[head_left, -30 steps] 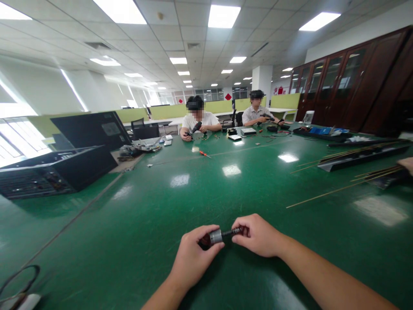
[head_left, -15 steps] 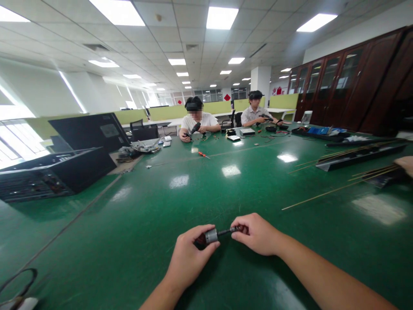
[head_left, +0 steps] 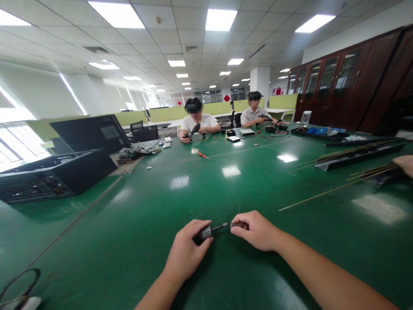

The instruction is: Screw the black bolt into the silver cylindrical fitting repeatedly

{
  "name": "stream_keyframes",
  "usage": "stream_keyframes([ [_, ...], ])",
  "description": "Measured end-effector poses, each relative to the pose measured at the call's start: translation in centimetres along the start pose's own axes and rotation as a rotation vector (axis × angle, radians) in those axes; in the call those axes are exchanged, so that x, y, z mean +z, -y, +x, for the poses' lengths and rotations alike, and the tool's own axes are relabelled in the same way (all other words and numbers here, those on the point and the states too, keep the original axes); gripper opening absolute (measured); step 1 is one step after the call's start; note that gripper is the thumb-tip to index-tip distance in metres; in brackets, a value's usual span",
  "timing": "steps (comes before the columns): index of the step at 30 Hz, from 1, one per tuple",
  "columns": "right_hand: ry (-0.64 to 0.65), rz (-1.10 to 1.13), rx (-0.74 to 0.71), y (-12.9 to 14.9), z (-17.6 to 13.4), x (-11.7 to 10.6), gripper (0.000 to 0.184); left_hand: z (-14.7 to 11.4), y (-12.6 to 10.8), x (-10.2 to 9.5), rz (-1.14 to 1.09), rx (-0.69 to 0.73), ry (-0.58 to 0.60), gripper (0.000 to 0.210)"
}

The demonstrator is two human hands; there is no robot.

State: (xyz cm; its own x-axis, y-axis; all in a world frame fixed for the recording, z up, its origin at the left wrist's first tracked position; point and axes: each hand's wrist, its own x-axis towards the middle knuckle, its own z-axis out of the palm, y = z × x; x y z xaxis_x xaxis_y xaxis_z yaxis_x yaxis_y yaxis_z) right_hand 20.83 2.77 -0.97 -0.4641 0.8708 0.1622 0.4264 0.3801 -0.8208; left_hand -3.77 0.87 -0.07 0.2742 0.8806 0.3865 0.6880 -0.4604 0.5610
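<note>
My left hand (head_left: 189, 245) is closed around a dark and silver cylinder with a thin dark shaft (head_left: 220, 227), which points up and to the right over the green table. Just past the shaft's tip, my right hand (head_left: 254, 230) has its fingers curled on a small brown, metallic, ridged piece (head_left: 239, 224); the fingers cover much of it, and its exact kind cannot be made out. A narrow gap separates the shaft tip from this piece.
The green table (head_left: 155, 206) carries an opened black computer case (head_left: 80, 172) at left and a red screwdriver (head_left: 203, 155) farther back. Thin brass-coloured rods (head_left: 312, 199) lie at right, near another person's hand (head_left: 403, 164). Two people (head_left: 200, 122) sit opposite, holding power tools.
My hands have moved apart slightly. The shaft, earlier running into my right fingers, now stands free of them, and the left hand with the cylinder has shifted left.
</note>
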Motion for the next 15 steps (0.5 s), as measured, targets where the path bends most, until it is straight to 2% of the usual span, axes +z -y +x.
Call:
stream_keyframes([
  [3, -0.015, 0.093, 0.027, -0.8, 0.4, 0.0, 0.032, 0.3, 0.6, -0.2, -0.040, -0.076, -0.049, 0.023],
  [7, -0.033, 0.259, 0.052, -1.8, 0.8, 0.1, 0.047, 0.5, 0.5, -1.3, -0.066, -0.191, -0.070, 0.027],
  [11, -0.030, 0.326, 0.008, -1.7, 0.9, 0.0, 0.044, -0.7, 0.3, -4.7, 0.075, -0.263, -0.072, 0.040],
  [13, -0.034, 0.323, -0.007, -1.3, 0.8, -0.1, 0.041, -2.4, 1.2, -6.8, 0.098, -0.289, -0.047, 0.046],
  [15, -0.033, 0.325, -0.022, -0.8, 0.6, -0.1, 0.039, -5.0, 2.9, -8.7, 0.113, -0.327, -0.075, 0.049],
])
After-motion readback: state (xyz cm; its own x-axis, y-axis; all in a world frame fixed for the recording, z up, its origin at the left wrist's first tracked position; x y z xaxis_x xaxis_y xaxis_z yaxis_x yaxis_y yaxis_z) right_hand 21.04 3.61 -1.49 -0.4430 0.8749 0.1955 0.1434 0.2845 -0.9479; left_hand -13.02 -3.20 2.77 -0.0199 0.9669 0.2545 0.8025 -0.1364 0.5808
